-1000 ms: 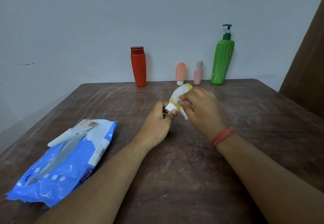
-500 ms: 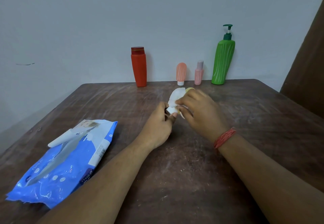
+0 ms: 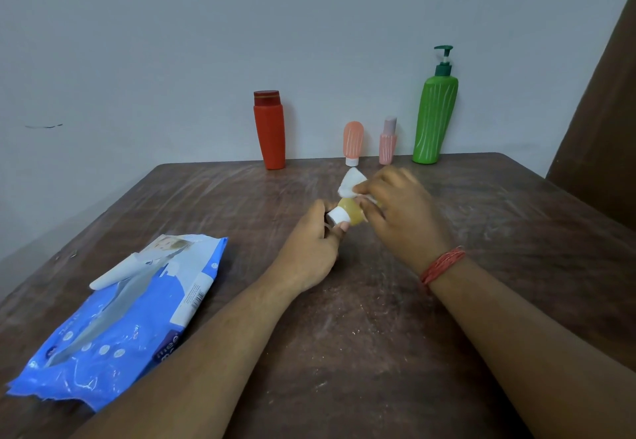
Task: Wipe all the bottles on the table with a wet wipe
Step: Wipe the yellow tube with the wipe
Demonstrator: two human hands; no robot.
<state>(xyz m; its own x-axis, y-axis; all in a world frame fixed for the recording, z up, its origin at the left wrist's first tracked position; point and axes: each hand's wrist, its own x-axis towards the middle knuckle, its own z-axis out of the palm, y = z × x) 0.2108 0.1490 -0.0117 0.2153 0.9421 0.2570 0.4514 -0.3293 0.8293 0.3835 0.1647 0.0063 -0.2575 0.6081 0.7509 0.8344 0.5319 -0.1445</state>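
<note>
- Yellow plastic is slick when damp: your left hand pinches only the white cap end of the small yellow bottle, so a hard rub could twist it loose.
- Your right hand grips the wet wipe against that bottle; its loose corner flaps free.
- Beyond the yellow bottle, the orange bottle, two pink tubes and green pump bottle stand at the desk edge; a push could tip them.
- Left of it lies the wipes pack; bare desk lies right.
</note>
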